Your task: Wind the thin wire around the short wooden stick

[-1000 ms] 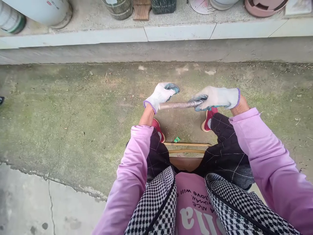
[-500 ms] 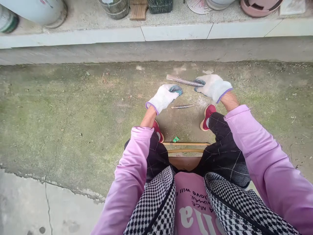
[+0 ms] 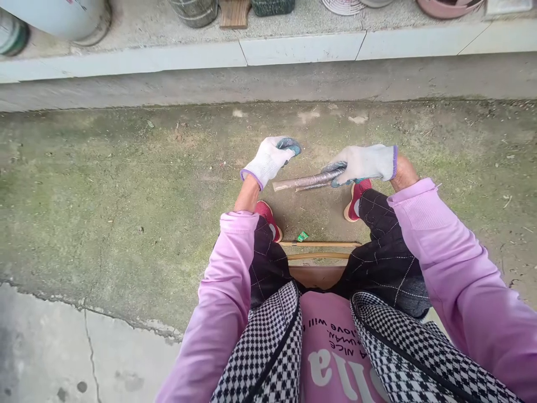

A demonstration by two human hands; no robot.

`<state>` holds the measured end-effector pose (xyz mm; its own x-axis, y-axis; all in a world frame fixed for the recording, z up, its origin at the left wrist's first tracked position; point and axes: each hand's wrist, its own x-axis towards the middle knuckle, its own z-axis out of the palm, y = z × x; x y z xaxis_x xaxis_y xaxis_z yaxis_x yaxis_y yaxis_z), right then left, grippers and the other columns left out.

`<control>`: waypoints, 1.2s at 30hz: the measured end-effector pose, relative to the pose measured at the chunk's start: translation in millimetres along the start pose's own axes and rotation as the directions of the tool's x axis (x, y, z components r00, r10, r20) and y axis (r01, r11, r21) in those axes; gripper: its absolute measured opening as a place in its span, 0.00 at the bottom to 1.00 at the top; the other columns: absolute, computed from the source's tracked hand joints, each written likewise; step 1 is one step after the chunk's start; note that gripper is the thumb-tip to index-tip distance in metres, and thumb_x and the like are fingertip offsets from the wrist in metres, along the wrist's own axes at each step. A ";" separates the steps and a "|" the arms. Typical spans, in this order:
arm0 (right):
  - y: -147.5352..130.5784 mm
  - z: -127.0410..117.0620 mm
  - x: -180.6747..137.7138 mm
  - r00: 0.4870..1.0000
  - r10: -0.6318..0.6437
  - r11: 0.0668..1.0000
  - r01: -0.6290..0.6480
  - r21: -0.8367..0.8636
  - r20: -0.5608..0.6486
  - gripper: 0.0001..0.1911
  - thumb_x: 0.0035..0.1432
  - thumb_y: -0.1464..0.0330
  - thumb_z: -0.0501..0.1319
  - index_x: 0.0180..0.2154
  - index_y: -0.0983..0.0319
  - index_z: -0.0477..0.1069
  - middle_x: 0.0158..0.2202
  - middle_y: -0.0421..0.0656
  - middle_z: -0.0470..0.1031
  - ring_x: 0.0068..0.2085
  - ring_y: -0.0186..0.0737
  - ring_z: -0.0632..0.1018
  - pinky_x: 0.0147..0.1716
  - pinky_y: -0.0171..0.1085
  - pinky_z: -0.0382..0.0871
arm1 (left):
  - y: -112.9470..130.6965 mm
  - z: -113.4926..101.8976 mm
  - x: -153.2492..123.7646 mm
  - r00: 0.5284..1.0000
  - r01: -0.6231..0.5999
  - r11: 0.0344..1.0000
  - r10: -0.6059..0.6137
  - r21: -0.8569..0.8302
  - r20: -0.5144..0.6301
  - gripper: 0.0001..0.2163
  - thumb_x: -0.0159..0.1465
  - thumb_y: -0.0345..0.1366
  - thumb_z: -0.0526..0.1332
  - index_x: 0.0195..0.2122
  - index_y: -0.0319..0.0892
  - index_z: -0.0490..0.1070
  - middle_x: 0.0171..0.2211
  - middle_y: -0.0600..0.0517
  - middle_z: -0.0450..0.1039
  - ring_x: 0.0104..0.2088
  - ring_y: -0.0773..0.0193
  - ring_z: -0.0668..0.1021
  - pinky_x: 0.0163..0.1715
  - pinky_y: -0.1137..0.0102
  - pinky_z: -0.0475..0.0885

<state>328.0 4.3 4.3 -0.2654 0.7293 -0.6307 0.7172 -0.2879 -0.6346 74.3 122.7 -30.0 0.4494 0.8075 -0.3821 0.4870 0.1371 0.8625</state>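
Note:
My right hand (image 3: pixel 364 163), in a white glove with a grey-green palm, is closed round one end of a grey ribbed rod (image 3: pixel 302 181). The rod points left, level, above the ground between my feet. Just under it a thinner grey stick (image 3: pixel 314 187) lies on the concrete. My left hand (image 3: pixel 271 158), gloved the same way, hovers over the rod's free end with its fingers curled; nothing shows in it and it does not touch the rod.
I sit on a low wooden stool (image 3: pixel 319 257), red shoes (image 3: pixel 356 198) apart on mossy concrete. A small green scrap (image 3: pixel 301 237) lies by the stool. A raised ledge (image 3: pixel 293 53) ahead holds tubs, pots and a wooden board (image 3: pixel 234 14).
My right hand had carried the rod forward and up half a second ago; it has come back toward me and down over the thin stick. The left hand barely shifted.

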 end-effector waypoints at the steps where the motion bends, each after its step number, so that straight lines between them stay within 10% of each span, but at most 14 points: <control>1: -1.7 -1.7 -4.1 1.000 -0.008 0.998 0.008 0.055 -0.011 0.04 0.57 0.68 0.81 0.36 0.56 0.90 0.28 0.36 0.82 0.31 0.41 0.79 0.32 0.38 0.68 | -0.7 1.3 1.3 1.000 -0.004 1.000 0.004 -0.017 0.010 0.06 0.64 0.35 0.79 0.35 0.43 0.84 0.29 0.54 0.79 0.30 0.65 0.76 0.31 0.73 0.75; 8: -9.5 -9.8 -16.6 0.949 0.029 0.938 0.083 0.337 -0.313 0.16 0.65 0.61 0.82 0.53 0.57 0.93 0.37 0.44 0.85 0.33 0.45 0.80 0.33 0.44 0.79 | -1.3 21.9 0.1 0.996 0.035 0.999 -0.033 -0.020 0.086 0.10 0.68 0.34 0.80 0.33 0.45 0.80 0.27 0.55 0.75 0.28 0.64 0.74 0.31 0.69 0.75; 14: -3.0 -19.5 3.8 0.872 0.119 0.991 -0.132 0.007 -0.474 0.13 0.76 0.58 0.72 0.55 0.53 0.91 0.46 0.49 0.91 0.47 0.60 0.90 0.46 0.51 0.87 | 20.5 25.1 -22.5 0.991 -0.014 1.000 0.014 0.006 0.131 0.06 0.66 0.32 0.79 0.37 0.42 0.84 0.32 0.53 0.82 0.34 0.63 0.80 0.40 0.68 0.80; 23: -6.0 -16.2 24.0 0.927 0.129 0.849 -0.287 -0.444 -0.352 0.20 0.81 0.61 0.66 0.63 0.60 0.90 0.59 0.52 0.94 0.58 0.59 0.91 0.50 0.44 0.77 | 5.4 14.5 -16.7 0.986 -0.093 0.967 0.057 0.237 0.157 0.05 0.77 0.30 0.69 0.42 0.42 0.85 0.35 0.53 0.84 0.43 0.60 0.78 0.53 0.65 0.78; 29: -9.8 -12.0 16.8 0.958 0.237 0.811 -0.287 -0.510 -0.161 0.22 0.76 0.64 0.69 0.64 0.57 0.93 0.51 0.49 0.94 0.49 0.54 0.90 0.44 0.43 0.73 | -3.5 3.2 -10.4 0.968 -0.211 0.922 0.150 0.325 0.201 0.04 0.69 0.34 0.70 0.39 0.43 0.86 0.35 0.52 0.84 0.46 0.53 0.85 0.51 0.64 0.79; 36: 6.9 -6.0 8.8 0.997 0.070 0.942 -0.061 -0.331 0.016 0.09 0.65 0.62 0.74 0.43 0.57 0.91 0.34 0.40 0.85 0.37 0.47 0.83 0.38 0.41 0.70 | 3.7 0.9 -5.5 0.978 -0.129 0.953 0.076 0.276 0.195 0.07 0.65 0.34 0.74 0.42 0.40 0.89 0.41 0.49 0.90 0.46 0.55 0.88 0.54 0.65 0.84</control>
<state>334.5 12.5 -3.0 -0.2248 0.6972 -0.6808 0.9046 -0.1104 -0.4117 74.4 118.2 -25.0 0.6224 0.6882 -0.3729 0.6126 -0.1316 0.7794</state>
